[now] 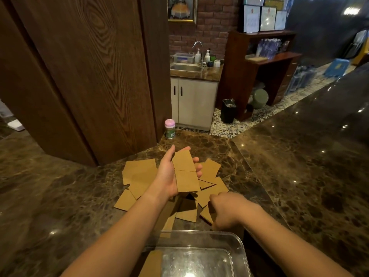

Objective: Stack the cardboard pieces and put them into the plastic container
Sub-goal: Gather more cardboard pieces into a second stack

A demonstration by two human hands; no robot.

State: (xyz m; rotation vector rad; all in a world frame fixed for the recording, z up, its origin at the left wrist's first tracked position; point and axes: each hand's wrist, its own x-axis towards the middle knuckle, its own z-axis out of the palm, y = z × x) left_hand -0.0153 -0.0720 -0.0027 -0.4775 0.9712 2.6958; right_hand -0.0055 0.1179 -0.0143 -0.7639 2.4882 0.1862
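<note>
While the left hand (169, 176) lies palm up with its fingers (197, 169) curled under two flat brown cardboard pieces (185, 172), the right hand (223, 210) reaches down into the scattered brown cardboard pieces (139, 174) on the dark marble tabletop (60, 196), fingers bent; whether they grip one I cannot tell. A clear plastic container (235, 242) sits at the near edge, one piece inside.

No text can be read; the framed certificates (263, 16) on the shelf are too blurred.
</note>
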